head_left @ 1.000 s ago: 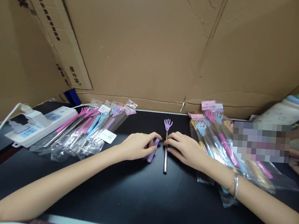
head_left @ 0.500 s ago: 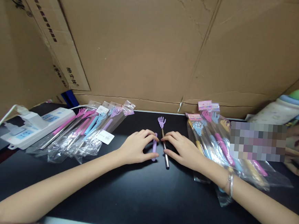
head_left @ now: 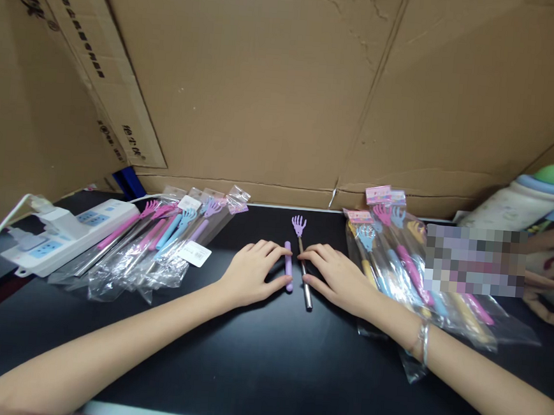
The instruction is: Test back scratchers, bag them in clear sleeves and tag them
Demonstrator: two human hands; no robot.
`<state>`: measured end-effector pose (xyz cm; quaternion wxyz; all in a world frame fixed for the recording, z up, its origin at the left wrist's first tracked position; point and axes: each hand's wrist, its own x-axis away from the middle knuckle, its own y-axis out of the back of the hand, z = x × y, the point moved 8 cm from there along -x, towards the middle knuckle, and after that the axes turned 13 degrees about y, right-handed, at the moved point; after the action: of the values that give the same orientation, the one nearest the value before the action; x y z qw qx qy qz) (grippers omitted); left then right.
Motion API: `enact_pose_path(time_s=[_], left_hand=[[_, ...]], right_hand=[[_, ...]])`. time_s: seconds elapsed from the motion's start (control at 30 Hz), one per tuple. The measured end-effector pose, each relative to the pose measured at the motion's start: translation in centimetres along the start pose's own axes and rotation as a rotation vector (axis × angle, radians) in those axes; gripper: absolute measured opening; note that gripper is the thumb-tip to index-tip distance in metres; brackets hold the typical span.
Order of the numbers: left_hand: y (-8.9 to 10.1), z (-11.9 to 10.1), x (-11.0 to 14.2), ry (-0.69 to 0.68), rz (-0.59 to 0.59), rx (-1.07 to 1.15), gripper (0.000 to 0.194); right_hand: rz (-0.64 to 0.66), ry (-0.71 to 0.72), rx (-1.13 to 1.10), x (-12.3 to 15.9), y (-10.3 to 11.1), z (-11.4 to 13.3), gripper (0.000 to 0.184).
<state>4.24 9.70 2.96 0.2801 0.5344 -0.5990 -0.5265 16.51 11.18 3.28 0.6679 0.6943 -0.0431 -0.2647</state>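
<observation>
A purple handle tube (head_left: pixel 288 267) lies on the black tabletop in front of me. Along its left side rest the fingertips and thumb of my left hand (head_left: pixel 249 274), spread and not wrapped round it. Just to the right lies a back scratcher (head_left: pixel 307 294) with a purple claw head and a bare metal rod. My right hand (head_left: pixel 341 273) touches the rod from its right side, fingers and thumb apart. Tube and rod lie separate, a narrow gap between them. Neither hand lifts anything.
Bagged back scratchers (head_left: pixel 159 243) lie at left beside a white power strip (head_left: pixel 71 236) with plugs. More bagged back scratchers (head_left: pixel 406 269) lie at right. Behind them leans a white bottle (head_left: pixel 502 203). Another person's hand (head_left: pixel 552 274) is at the right edge. Cardboard (head_left: pixel 267 91) walls the back.
The purple tube has turned slightly, its near end now pointing a little right and its far end showing more clearly. My hands have barely moved.
</observation>
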Motion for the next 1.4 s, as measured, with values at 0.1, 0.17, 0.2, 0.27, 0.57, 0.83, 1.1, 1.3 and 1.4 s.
enact_pose_path(time_s=[0.1,0.17,0.2,0.27,0.57,0.83,1.1,1.3,1.4], left_hand=[[-0.04,-0.03,-0.03,-0.012,0.000,-0.003,0.040],[-0.03,-0.05,-0.03,-0.018,-0.004,-0.003,0.038],[-0.02,-0.05,-0.02,-0.020,-0.007,-0.002,0.037],[0.00,-0.06,0.00,-0.023,-0.011,-0.002,0.035],[-0.07,0.00,0.08,-0.035,-0.034,-0.009,0.032],[-0.20,0.02,0.03,-0.038,-0.037,-0.012,0.031],[-0.34,0.13,-0.03,-0.040,-0.041,-0.012,0.031],[-0.13,-0.02,0.08,-0.067,-0.049,-0.007,0.026],[0.24,-0.12,0.11,-0.067,-0.055,-0.013,0.024]], right_hand=[[0.002,0.001,-0.002,0.02,0.04,0.00,0.028],[0.006,0.003,0.000,0.02,0.05,-0.01,0.028],[0.012,0.001,0.001,0.03,0.02,-0.02,0.028],[0.025,-0.004,0.005,0.04,-0.06,-0.04,0.029],[0.048,0.004,0.026,-0.05,-0.37,-0.02,0.030],[0.057,0.013,0.038,-0.05,-0.30,0.10,0.030],[0.046,0.018,0.055,-0.06,-0.42,0.11,0.031],[0.055,0.022,0.072,-0.04,-0.42,0.14,0.029],[0.043,0.029,0.082,0.00,-0.20,0.06,0.027]])
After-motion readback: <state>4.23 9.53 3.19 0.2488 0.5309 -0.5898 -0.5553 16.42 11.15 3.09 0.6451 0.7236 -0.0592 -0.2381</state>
